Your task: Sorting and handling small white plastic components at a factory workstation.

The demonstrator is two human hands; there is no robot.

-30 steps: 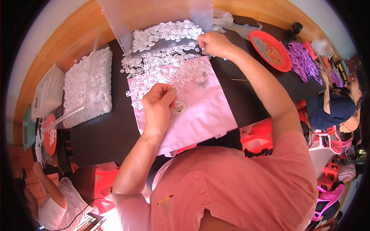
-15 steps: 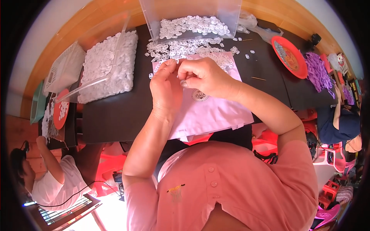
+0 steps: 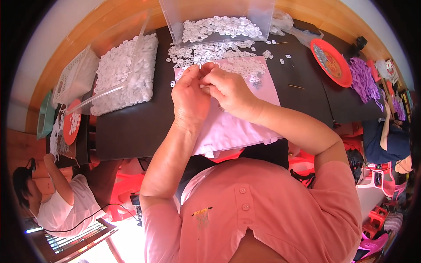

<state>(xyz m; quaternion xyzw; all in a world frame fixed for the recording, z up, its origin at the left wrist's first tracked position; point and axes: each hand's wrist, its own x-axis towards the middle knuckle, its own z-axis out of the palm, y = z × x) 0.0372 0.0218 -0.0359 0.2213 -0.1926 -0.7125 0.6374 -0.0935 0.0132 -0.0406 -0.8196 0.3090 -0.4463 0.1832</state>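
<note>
Left hand and right hand pinched together on a small white plastic piece; loose pile of white plastic pieces lies just beyond the fingertips, equally near both.

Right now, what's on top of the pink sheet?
On the pink sheet: loose small white parts scattered along its far edge. The left hand and right hand meet above it, hiding the middle; whatever they pinch is too small to tell.

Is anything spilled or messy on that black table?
Yes: small white pieces spill loose from the clear bin across the black table and onto the pink sheet. A few strays lie off towards the red plate.
</note>
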